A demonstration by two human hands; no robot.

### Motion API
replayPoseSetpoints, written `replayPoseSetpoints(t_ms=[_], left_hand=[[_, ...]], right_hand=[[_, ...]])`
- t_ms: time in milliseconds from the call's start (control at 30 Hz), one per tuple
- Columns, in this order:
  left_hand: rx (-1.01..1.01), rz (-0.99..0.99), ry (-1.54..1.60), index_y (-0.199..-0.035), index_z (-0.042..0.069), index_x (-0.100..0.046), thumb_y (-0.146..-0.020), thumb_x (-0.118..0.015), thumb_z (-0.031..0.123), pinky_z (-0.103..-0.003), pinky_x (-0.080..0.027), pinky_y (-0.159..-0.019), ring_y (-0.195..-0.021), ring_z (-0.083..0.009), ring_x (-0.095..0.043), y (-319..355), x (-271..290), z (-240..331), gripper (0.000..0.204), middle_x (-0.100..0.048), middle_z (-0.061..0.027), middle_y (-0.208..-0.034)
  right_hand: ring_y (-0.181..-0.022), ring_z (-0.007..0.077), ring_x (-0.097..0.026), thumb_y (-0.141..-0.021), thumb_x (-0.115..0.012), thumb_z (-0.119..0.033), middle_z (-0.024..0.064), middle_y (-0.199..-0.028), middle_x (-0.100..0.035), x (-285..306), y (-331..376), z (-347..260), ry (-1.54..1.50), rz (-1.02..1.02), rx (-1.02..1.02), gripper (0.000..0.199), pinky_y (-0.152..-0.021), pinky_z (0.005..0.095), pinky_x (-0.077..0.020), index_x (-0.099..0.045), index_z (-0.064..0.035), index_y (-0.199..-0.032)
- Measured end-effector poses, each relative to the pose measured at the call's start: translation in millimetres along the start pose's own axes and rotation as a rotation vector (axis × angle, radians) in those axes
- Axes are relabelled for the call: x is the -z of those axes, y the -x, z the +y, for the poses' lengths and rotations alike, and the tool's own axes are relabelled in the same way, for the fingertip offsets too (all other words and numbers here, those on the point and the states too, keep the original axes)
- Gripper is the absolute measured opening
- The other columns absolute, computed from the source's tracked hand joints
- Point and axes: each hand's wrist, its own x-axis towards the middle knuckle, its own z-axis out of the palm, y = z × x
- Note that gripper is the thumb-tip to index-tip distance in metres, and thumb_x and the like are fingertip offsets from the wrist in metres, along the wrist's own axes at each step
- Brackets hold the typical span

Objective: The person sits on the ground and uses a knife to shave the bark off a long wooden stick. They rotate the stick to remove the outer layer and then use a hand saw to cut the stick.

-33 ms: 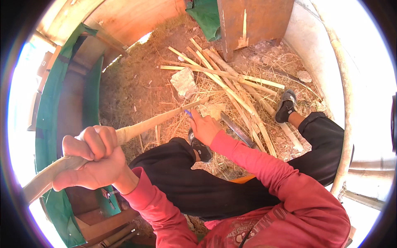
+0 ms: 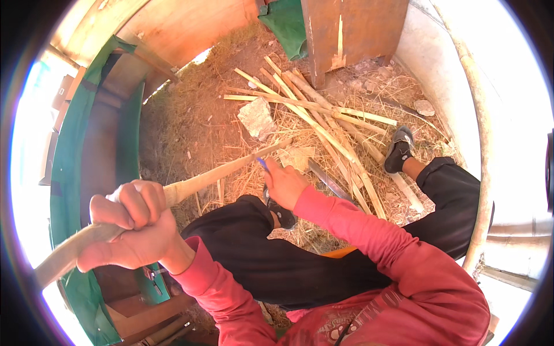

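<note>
My left hand (image 2: 135,222) is wrapped around a long pale wooden pole (image 2: 213,175). The pole slants from the lower left edge up to a thinner tip over the straw in the middle. Near that tip my right hand (image 2: 281,183) is closed on a slim blue tool (image 2: 262,164); its kind is hidden by my fingers. The blue end lies against or very near the pole's underside; whether they touch I cannot tell. Beyond my right wrist a flat metal blade (image 2: 329,180) rests on the straw.
Several split wooden strips (image 2: 317,118) lie crossed in a pile ahead. A pale stone block (image 2: 257,117) sits left of them. A brown wooden panel (image 2: 358,34) stands at the back, green cloth (image 2: 72,173) hangs at left, and an upright pole (image 2: 479,132) rises at right.
My right hand and the blue tool have shifted slightly left and down along the pole. My left hand and the pole's near end sit slightly lower.
</note>
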Motion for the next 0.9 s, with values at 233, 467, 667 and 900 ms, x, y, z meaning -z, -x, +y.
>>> replayPoseSetpoints(t_ms=[233,467,667,900], left_hand=[[-0.007,0.005,-0.009,-0.065,0.013,-0.03,-0.078,-0.042,0.082,-0.023,-0.01,-0.038,-0.038,-0.0056,-0.014,1.6,-7.9,-1.3,0.071,-0.023,0.0044,-0.044],[-0.015,-0.17,0.012,-0.064,0.015,-0.031,-0.085,-0.038,0.077,-0.024,-0.009,-0.037,-0.037,-0.0065,-0.015,-0.2,-6.2,1.5,0.066,-0.025,0.0044,-0.046],[-0.019,-0.121,0.02,-0.062,0.015,-0.029,-0.081,-0.04,0.08,-0.025,-0.009,-0.037,-0.038,-0.0064,-0.014,4.3,-6.3,-0.4,0.069,-0.024,0.0048,-0.045],[0.006,-0.171,0.094,-0.061,0.015,-0.03,-0.08,-0.044,0.079,-0.024,-0.009,-0.036,-0.037,-0.0062,-0.015,1.2,-11.1,-2.0,0.068,-0.023,0.0057,-0.045]], right_hand=[[-0.056,0.0427,-0.06,-0.095,-0.05,-0.023,0.0214,-0.057,-0.057,-7.8,2.2,13.9,-0.022,-0.035,-0.015,0.024,-0.051,0.0526,-0.0465,-0.047,-0.0045,-0.109],[-0.055,0.0432,-0.059,-0.094,-0.052,-0.02,0.0189,-0.059,-0.059,5.7,6.9,-13.9,-0.088,-0.017,0.165,0.029,-0.052,0.0524,-0.0472,-0.047,-0.0052,-0.118],[-0.056,0.0435,-0.06,-0.092,-0.051,-0.016,0.0216,-0.06,-0.059,5.9,3.4,3.0,-0.026,-0.08,-0.042,0.03,-0.055,0.0533,-0.0489,-0.047,-0.0054,-0.12],[-0.058,0.0446,-0.061,-0.093,-0.052,-0.018,0.0217,-0.061,-0.061,-28.4,3.3,70.6,0.217,-0.072,-0.087,0.026,-0.055,0.053,-0.0498,-0.047,-0.0067,-0.115]])
